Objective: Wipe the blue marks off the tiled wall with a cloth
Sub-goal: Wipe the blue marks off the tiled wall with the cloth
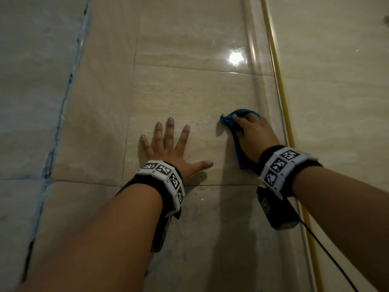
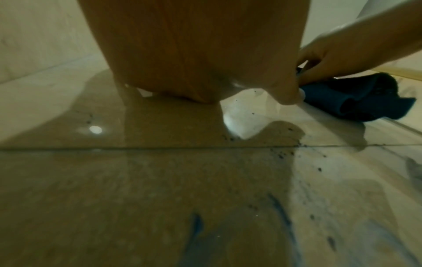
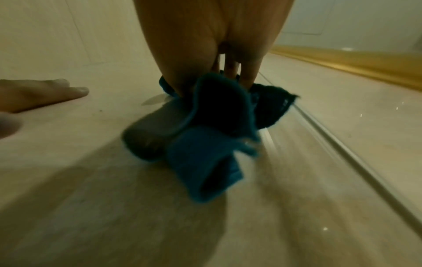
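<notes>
The tiled wall [image 1: 185, 93] is beige and glossy. My left hand [image 1: 168, 144] lies flat on it with the fingers spread. To its right, my right hand [image 1: 254, 133] grips a bunched blue cloth [image 1: 228, 120] and presses it on the same tile. Faint blue marks [image 1: 196, 213] streak the tile below, under my left wrist. In the left wrist view the blue marks [image 2: 279, 207] show as smeared strokes, with the cloth [image 2: 356, 101] and the right hand [image 2: 338, 50] at the upper right. The right wrist view shows the cloth [image 3: 205, 159] folded under the fingers and the left hand [image 3: 45, 95] off to the left.
A gold trim strip [image 1: 280, 98] runs down the wall just right of the cloth. A blue-grey seam [image 1: 63, 110] borders the tiles on the left. Dark specks [image 2: 280, 155] sit along a grout line. A black cable [image 1: 328, 249] hangs from my right wrist.
</notes>
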The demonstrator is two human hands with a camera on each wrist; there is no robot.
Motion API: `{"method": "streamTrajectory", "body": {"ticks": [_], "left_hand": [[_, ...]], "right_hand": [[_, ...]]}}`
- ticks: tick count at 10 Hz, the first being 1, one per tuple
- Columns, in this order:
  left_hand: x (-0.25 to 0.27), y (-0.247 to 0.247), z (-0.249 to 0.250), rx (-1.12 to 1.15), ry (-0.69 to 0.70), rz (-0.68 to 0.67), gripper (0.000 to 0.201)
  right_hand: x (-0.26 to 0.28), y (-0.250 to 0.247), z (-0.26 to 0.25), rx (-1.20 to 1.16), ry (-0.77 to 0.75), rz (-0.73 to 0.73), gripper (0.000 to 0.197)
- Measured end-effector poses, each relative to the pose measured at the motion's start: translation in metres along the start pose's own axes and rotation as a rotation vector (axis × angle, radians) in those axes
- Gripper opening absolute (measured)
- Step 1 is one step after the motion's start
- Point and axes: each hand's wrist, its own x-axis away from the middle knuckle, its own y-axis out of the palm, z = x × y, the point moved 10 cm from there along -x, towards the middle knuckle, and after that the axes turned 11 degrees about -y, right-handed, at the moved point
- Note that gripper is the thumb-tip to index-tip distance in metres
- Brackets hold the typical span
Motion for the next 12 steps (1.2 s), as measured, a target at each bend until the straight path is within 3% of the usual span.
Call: {"method": "streamTrajectory", "body": {"ticks": [2, 4, 5, 6, 7, 9, 12], "left_hand": [[0.0, 0.0, -0.001, -0.013, -0.006, -0.014, 0.107], [0.0, -0.001, 0.0, 0.002, -0.011, 0.014, 0.099], [0.001, -0.002, -0.001, 0.002, -0.009, 0.044, 0.094], [0.001, -0.001, -0.001, -0.011, -0.006, 0.054, 0.095], [0.0, -0.001, -0.001, -0.011, -0.008, 0.059, 0.095], [0.001, -0.002, 0.0, -0.017, -0.023, 0.081, 0.095], [0.001, -0.002, 0.0, -0.019, -0.008, 0.069, 0.095]], "right_hand": [[-0.012, -0.024, -0.003, 0.126, -0.038, 0.038, 0.041], [-0.012, -0.018, -0.014, -0.048, -0.077, 0.088, 0.042], [-0.012, -0.017, -0.007, -0.024, -0.097, 0.088, 0.041], [-0.014, -0.021, 0.01, -0.03, -0.022, 0.113, 0.041], [-0.018, -0.011, 0.005, -0.001, -0.003, 0.031, 0.046], [-0.01, 0.011, -0.028, 0.037, -0.148, -0.098, 0.054], [-0.018, 0.008, 0.012, 0.002, 0.047, -0.018, 0.05]]}}
